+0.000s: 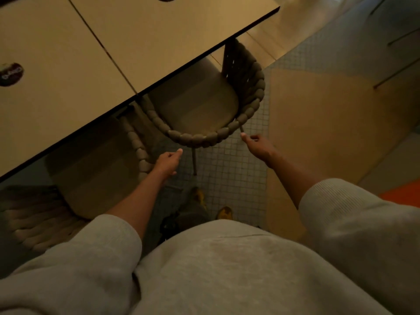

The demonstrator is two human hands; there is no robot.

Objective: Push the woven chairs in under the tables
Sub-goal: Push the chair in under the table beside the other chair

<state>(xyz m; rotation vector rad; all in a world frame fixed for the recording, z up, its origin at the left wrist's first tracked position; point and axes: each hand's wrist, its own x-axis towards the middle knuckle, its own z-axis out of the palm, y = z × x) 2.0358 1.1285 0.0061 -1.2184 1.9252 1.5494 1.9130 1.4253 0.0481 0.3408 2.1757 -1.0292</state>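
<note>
Left hand: reached forward with fingers loosely curled and nothing in them, the thumb tip just short of the chair's back.
Right hand: also loosely curled and empty, its foremost fingertip just beside the right curve of the same back; contact could not be told.
Woven chair: directly ahead of both hands, its seat partly under the table edge, its rounded braided back out over the floor.
Chair leg: a thin rod that stood between the two hands.
Second chair: just left of the left hand, its braided rim close by the wrist, its seat under the neighbouring tabletop.
Tables: beyond the chairs, two pale tops butted together, dark-edged.
Sticker: a dark round one, far left on the tabletop.
Floor: small square tiles beneath the hands.
Sleeves: grey, pushed up both forearms.
</note>
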